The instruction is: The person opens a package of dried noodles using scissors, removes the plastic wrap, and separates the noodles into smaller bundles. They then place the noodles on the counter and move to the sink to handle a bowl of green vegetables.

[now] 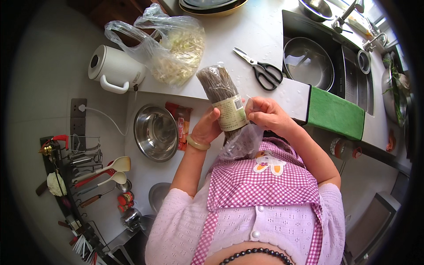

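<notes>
My left hand (208,124) is wrapped around a packet of grey-brown dried noodles (217,82) with a pale printed paper band. The packet leans with its top end away from me over the counter's front edge. Loose transparent plastic wrapping (245,145) hangs from its lower end, against my checked apron (238,185). Beside the band, my right hand (270,114) pinches a thin bit of transparent plastic between thumb and fingers. Beyond the packet, black-handled scissors (260,68) lie on the counter with their blades slightly apart.
A plastic bag of pale shredded vegetable (182,56) and a white kettle (117,69) stand at left, near a steel bowl (155,134) and a red packet (182,129). The sink (338,78) holds a steel basin (308,63). A green cloth (336,112) drapes over the counter edge.
</notes>
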Motion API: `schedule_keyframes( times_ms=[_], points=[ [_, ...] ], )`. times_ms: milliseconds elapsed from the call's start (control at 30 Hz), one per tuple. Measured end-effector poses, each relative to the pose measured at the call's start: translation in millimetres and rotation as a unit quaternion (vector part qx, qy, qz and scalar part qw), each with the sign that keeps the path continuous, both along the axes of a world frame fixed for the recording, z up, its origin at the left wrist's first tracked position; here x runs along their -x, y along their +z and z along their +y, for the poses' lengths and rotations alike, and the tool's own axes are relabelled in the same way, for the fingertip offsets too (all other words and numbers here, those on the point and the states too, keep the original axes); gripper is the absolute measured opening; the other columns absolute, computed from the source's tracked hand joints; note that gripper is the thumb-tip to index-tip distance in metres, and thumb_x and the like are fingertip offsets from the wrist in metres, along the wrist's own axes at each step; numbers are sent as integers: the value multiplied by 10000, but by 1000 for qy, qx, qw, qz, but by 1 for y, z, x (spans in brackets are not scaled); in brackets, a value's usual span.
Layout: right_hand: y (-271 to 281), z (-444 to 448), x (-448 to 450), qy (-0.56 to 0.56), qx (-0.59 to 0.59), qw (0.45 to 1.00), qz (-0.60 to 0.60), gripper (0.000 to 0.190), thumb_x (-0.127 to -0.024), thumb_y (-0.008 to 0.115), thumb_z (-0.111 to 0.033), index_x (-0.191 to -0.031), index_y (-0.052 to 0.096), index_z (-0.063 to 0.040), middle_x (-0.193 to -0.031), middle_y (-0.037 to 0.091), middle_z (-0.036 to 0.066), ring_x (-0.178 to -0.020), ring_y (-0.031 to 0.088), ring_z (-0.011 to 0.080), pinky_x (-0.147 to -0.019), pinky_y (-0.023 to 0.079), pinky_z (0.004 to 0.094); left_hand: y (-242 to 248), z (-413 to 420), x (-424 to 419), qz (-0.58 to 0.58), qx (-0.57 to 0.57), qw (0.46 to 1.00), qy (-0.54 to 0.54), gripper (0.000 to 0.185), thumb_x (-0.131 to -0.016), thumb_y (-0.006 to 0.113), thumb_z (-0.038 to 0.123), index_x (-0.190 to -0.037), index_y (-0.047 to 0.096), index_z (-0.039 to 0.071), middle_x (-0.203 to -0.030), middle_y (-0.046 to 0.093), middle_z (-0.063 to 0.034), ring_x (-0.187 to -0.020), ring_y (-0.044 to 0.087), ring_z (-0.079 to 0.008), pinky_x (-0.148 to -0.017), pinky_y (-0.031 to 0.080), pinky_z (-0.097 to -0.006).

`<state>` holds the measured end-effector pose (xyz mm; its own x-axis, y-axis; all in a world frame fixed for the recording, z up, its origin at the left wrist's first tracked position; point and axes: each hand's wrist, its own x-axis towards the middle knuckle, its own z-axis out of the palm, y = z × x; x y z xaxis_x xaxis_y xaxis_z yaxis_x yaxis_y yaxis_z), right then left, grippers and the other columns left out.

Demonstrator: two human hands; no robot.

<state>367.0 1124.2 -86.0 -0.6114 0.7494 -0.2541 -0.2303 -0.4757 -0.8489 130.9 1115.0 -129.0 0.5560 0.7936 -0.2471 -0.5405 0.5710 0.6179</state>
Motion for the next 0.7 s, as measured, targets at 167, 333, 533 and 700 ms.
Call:
schedule_keyframes(
  times_ms=[167,333,533,700],
  points=[
    [10,0,-12,-28,37,999,24,57,-906,586,-120,-882,569,-71,-714,466,-87,-530,335,-7,-458,249,185,0,1,-11,-10,30,999,11,797,-874,686,558,-1383,492,-23,-1327,591,-202,-1206,596,-283,-1051,464,-422],
    [2,9,-40,-116,25,991,55,45,-871,587,-91,-869,548,-68,-677,453,-65,-521,345,8,-465,253,192,4,3,-16,-114,70,990,53,857,-918,452,690,-1344,498,-52,-1244,611,-218,-1117,643,-304,-953,546,-418],
    [-12,25,-63,-125,22,992,12,76,-875,599,-118,-925,582,-63,-761,556,-21,-601,493,57,-587,452,232,15,-3,-25,-100,91,988,74,890,-903,453,693,-1361,468,-70,-1282,585,-250,-1065,665,-338,-897,587,-423],
    [6,17,-46,-68,-85,986,-129,565,-856,721,-263,-1333,541,-22,-1246,622,118,-1201,574,214,-1031,444,373,3,-9,-17,-82,145,983,78,870,-894,515,676,-1387,460,-39,-1327,548,-264,-1169,607,-340,-1008,518,-481]
  ],
)
